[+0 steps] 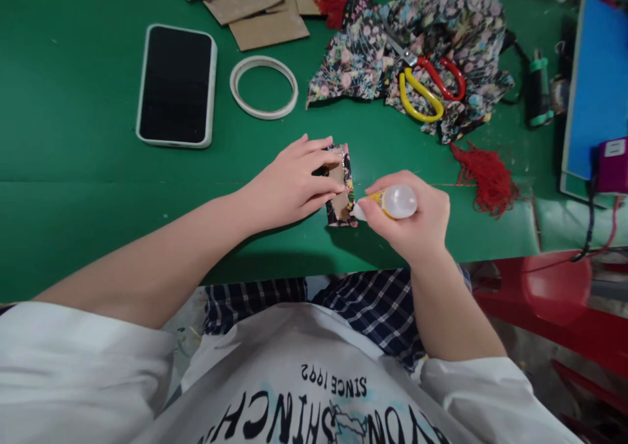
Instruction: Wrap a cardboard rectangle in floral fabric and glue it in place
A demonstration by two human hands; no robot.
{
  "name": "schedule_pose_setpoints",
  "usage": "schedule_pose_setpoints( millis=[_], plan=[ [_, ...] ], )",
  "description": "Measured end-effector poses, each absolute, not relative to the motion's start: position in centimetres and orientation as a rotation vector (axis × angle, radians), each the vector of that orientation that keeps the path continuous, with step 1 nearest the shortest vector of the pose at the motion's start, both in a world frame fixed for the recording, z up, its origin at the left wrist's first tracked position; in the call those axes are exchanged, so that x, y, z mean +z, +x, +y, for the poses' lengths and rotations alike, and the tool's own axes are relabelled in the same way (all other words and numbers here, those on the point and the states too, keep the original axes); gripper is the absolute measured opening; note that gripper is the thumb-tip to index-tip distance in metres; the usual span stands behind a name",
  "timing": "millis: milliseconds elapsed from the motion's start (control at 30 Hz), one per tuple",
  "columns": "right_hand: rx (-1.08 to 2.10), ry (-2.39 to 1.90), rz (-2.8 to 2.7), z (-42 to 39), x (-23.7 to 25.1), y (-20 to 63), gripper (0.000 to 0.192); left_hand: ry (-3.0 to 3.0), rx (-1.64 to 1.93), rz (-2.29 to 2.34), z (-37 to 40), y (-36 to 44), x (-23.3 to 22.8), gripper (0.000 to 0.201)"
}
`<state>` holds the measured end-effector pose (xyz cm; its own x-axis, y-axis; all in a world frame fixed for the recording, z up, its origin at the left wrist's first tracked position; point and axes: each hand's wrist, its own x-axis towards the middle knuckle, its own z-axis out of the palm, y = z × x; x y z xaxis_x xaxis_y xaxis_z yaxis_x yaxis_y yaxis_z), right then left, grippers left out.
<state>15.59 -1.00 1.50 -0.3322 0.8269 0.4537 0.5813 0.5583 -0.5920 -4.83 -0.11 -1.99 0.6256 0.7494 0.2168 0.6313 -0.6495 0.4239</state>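
Note:
A small cardboard rectangle (339,206) edged with black floral fabric lies on the green table. My left hand (299,179) rests over its left side, fingers stretched out and spread, their tips pressing on the cardboard. In my right hand (417,215) is a small glue bottle (398,201) with a yellow label, gripped between thumb and fingers. The bottle is tilted, and its white nozzle points at the lower right edge of the covered piece, touching or very close to it. Part of the cardboard is hidden under my left fingers.
A phone (177,85) and a tape roll (263,114) lie at the upper left, below several cardboard pieces (269,29). Scissors (429,78) sit on crumpled floral fabric (353,68). Right of these are a red tassel (490,179), a green-black tool (540,94) and a blue board (596,78).

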Motion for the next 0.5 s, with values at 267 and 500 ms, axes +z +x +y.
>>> schedule_pose_setpoints(
  millis=[267, 500],
  plan=[
    [0.467, -1.114, -1.941, -1.17, 1.69, 15.85, 0.012, 2.561, 0.543, 1.118, -0.1, -4.85, -2.03, 0.021],
    [0.422, -1.153, -2.016, -1.04, 1.33, 15.36, 0.014, 2.559, 0.546, 1.119, -0.09, -4.82, -2.03, 0.022]
  ],
)
